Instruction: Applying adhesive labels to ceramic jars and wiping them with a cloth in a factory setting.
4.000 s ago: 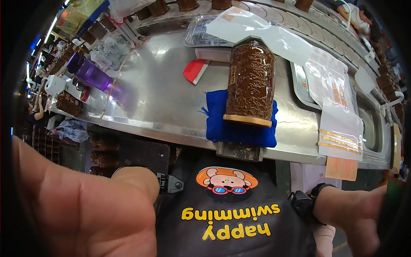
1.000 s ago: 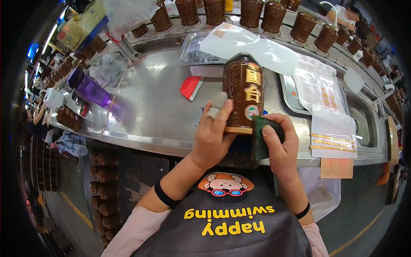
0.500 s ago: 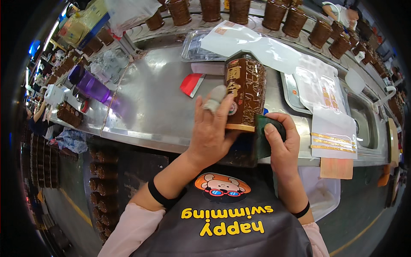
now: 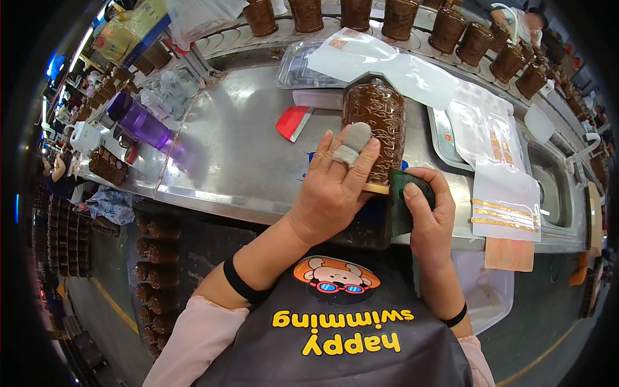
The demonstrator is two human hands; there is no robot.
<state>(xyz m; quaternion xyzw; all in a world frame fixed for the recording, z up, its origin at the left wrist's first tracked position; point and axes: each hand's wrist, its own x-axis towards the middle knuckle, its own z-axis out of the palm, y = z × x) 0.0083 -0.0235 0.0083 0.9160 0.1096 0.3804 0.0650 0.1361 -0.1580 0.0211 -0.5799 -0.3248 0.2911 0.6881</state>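
Observation:
A brown glazed bottle [image 4: 377, 106] with a raised pattern and a gold band at its lower edge lies tilted in front of me. My left hand [image 4: 335, 184] rests on it with fingers stretched out. Two of those fingers wear pale cloth finger covers [image 4: 351, 145], and the thumb is hidden. In my right hand [image 4: 431, 216], a thin dark green flexible sheet [image 4: 401, 209] is pinched between thumb and fingers, close beside the bottle's lower end. A red and white scraper-like piece [image 4: 293, 124] lies on the metal table to the left.
White sheets [image 4: 506, 193] with gold strips hang over the front edge at right, above a peach pad [image 4: 509, 253]. A metal sink [image 4: 548, 187] is farther right. A purple water bottle [image 4: 147, 128] stands at left. Brown bottles [image 4: 400, 19] line the conveyor behind.
The bottle has turned, so its gold-lettered label no longer shows and the raised pattern faces up. My left hand has shifted right across it. My right hand still holds the green sheet.

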